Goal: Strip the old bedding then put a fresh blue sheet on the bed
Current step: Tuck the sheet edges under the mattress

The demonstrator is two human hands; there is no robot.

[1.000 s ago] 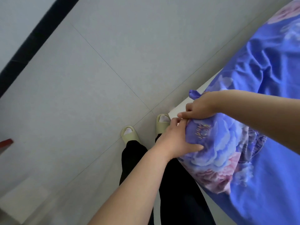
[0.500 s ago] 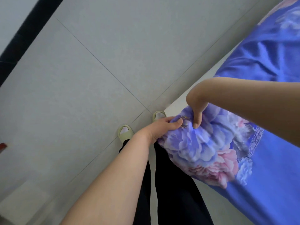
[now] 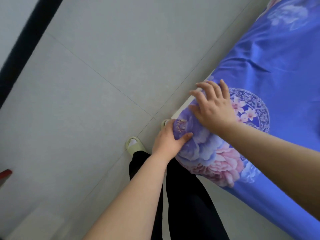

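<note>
The blue sheet (image 3: 280, 54) covers the bed along the right side of your view, running from the top right corner down to the lower right edge. It carries a floral print: large pale blue and pink blooms at the near corner and a round ornamental medallion just right of your right hand. The fabric shows soft creases toward the top of the view.

The floor (image 3: 103, 70) fills the left and centre, laid in large grey tiles with thin joints. A dark band (image 3: 26, 40) crosses the upper left corner diagonally.

A narrow white strip of the mattress edge (image 3: 187, 103) shows uncovered, just beside the fingertips of your right hand.

Your trousers (image 3: 187, 205) are black and occupy the lower centre, partly behind your left forearm.

Your right hand (image 3: 213, 108) lies flat on top of the sheet at the bed corner, fingers straight and spread apart, palm down.

Your left hand (image 3: 167, 140) grips the corner of the sheet from the side: the thumb presses on the printed fabric, and the fingers wrap under it, out of sight.

One pale slipper (image 3: 134, 145) rests on the floor left of your left hand. A small red object (image 3: 5, 174) sits at the left edge.
</note>
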